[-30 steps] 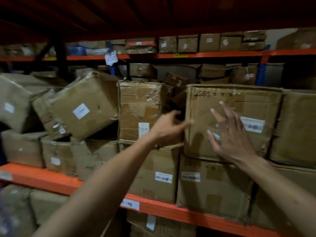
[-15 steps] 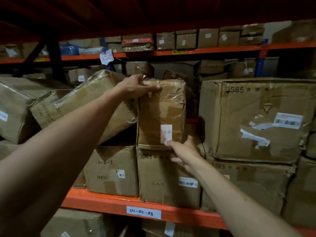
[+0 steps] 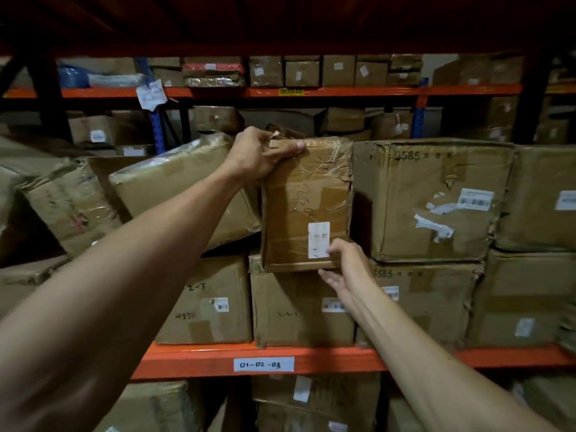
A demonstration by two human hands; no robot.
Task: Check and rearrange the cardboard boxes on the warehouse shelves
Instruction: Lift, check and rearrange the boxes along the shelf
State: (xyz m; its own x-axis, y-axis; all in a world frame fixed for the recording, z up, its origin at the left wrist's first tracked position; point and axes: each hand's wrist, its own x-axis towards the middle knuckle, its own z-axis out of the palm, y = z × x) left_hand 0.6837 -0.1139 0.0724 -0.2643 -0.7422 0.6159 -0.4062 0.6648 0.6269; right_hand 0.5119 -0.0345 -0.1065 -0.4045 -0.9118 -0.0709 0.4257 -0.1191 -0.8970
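A narrow, tape-wrapped cardboard box [image 3: 305, 198] with a white label stands upright on top of a lower box [image 3: 299, 310] on the orange shelf [image 3: 193, 358]. My left hand [image 3: 261, 154] grips its top left corner, thumb across the front edge. My right hand [image 3: 346, 269] holds its bottom right corner, fingers curled under the edge. The box's bottom edge looks lifted slightly off the box beneath. A large box marked 0585 [image 3: 430, 201] sits tight against its right side, and a tilted, wrapped box [image 3: 184, 188] leans at its left.
More boxes are stacked at the right [image 3: 536, 198] and crumpled ones at the left [image 3: 68, 204]. The shelf beam carries a label 01-02-03 [image 3: 263, 364]. A rear rack [image 3: 311, 92] holds small boxes. More cartons sit below [image 3: 314, 403].
Both hands left the large 0585 box and took hold of the narrow box, left at the top, right at the bottom. Since half a second ago the view has shifted slightly.
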